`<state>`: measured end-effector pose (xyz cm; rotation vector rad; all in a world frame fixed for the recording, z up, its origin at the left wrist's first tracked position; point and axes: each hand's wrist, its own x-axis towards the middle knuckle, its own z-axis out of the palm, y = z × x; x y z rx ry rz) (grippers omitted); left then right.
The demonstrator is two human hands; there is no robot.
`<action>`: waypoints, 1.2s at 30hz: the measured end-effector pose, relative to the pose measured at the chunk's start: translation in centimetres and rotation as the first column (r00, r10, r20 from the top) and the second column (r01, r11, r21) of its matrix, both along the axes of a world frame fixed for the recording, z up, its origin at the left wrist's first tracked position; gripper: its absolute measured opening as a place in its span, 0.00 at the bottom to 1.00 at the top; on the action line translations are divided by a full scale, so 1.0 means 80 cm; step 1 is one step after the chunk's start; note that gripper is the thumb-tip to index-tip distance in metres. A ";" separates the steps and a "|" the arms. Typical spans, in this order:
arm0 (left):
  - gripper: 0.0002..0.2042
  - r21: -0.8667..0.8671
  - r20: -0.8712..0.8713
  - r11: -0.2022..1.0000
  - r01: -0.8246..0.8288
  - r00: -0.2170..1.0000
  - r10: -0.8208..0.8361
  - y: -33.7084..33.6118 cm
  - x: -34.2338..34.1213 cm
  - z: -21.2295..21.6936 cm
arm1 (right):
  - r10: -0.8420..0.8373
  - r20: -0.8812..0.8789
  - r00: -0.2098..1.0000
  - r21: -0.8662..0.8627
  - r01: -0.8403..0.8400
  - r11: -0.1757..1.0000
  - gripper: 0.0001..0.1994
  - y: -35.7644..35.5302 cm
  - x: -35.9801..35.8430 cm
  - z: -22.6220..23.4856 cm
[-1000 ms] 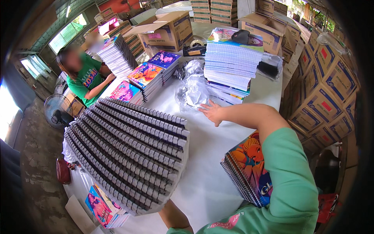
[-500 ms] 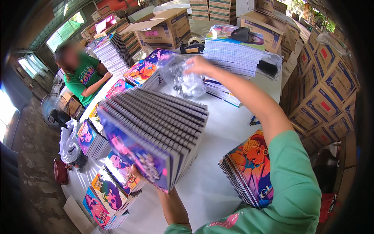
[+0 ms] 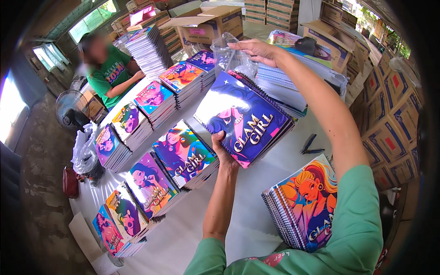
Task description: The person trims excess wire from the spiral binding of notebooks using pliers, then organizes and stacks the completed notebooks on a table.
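Notebooks held as one stack above table, cover up, tilted toward camera.

Left hand closed on stack's lower edge, thumb over cover, bearing the weight from below. Right hand raised beyond stack, fingers pinched shut on clear bag, apparently holding its mouth up near stack's far end. Stack kept off table, clear of sorted piles in rows to left. Orange-covered pile at near right. Pen-like tool beside it. Second person at far end.
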<state>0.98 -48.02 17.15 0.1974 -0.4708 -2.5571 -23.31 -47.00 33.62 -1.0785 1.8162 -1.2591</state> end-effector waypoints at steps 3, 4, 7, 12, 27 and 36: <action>0.31 0.000 0.019 1.000 0.028 0.999 -0.028 -0.019 -0.016 -0.041 | 0.058 -0.015 0.998 -0.012 -0.058 0.998 0.46 0.011 0.003 -0.001; 0.31 -0.013 0.007 1.000 -0.003 1.000 0.003 -0.021 -0.021 -0.049 | 0.052 -0.017 0.999 -0.012 -0.052 0.999 0.44 0.013 0.000 -0.005; 0.29 0.062 0.104 0.998 -0.024 0.994 0.017 -0.031 -0.020 -0.075 | 0.026 -0.073 0.997 0.002 -0.026 1.000 0.43 0.026 0.011 -0.006; 0.16 0.022 0.283 0.991 -0.129 0.952 0.118 -0.044 -0.030 -0.099 | 0.005 -0.148 0.989 0.112 0.012 0.994 0.47 0.038 0.021 -0.017; 0.27 -0.277 0.640 0.899 -0.339 0.633 0.436 -0.159 -0.077 -0.108 | -0.140 0.086 0.986 -0.013 0.141 0.990 0.34 0.080 0.039 -0.043; 0.38 -0.927 0.261 0.188 0.326 0.199 0.945 -0.092 -0.065 0.043 | -0.020 0.708 0.706 -0.344 0.369 0.863 0.26 0.135 0.096 -0.009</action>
